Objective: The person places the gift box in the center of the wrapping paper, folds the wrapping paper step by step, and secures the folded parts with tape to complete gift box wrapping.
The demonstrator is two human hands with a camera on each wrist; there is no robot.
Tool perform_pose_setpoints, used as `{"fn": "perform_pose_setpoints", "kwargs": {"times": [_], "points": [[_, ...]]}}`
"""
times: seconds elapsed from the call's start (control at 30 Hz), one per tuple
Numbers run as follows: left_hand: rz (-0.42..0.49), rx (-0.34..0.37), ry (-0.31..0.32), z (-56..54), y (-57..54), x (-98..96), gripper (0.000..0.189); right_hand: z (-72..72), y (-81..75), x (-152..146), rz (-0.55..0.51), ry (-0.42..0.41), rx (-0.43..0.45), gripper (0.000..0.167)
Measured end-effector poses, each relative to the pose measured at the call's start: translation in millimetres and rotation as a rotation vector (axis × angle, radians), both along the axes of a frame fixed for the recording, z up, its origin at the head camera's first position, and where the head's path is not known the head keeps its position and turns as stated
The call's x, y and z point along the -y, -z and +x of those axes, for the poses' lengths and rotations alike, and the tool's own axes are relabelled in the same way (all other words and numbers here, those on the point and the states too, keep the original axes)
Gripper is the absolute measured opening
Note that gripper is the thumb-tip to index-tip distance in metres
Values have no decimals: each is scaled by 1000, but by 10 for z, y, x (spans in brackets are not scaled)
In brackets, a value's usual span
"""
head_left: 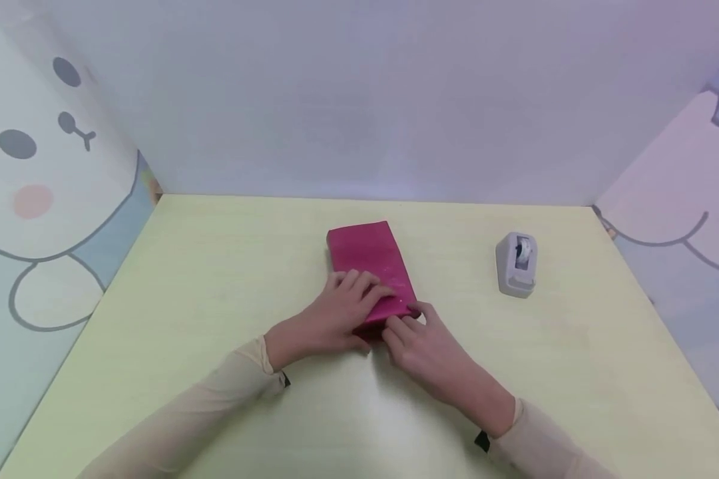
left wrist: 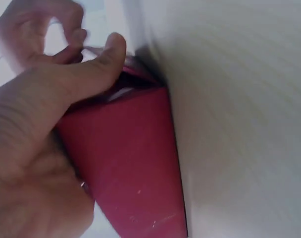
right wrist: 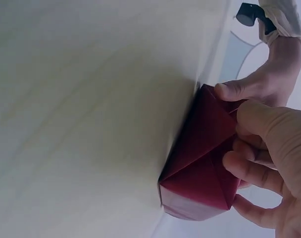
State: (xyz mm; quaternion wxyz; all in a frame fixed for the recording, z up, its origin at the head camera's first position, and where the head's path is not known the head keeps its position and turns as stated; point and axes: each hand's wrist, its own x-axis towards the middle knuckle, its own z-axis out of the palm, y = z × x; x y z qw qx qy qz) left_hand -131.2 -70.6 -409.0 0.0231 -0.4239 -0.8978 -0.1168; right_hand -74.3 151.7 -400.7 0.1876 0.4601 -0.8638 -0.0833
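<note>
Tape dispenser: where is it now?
In the head view, the tape dispenser sits toward the right of the table, right of the red package.

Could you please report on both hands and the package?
Left hand holding pink package. Right hand at its near end. Tape dispenser off right, not in the way.

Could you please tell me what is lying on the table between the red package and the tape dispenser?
Nothing: in the head view, only bare tabletop shows between the red package and the tape dispenser.
</note>
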Motion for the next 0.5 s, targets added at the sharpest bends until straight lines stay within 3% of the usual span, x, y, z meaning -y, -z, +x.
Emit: {"fn": "perform_pose_setpoints", "kwargs": {"times": [0.13, 0.33, 0.4, 0.5], "points": [[-25, -94, -22, -2, 59, -52, 89, -39, -10, -2, 23, -12, -28, 35], [-57, -195, -33, 1, 95, -90, 65, -93, 4, -29, 45, -37, -138, 35], [-60, -211, -30, 3, 93, -90, 61, -114, 13, -54, -17, -49, -110, 38], [-67, -222, -26, 2, 86, -83, 58, -158, 21, -121, -207, -36, 21, 42]]}}
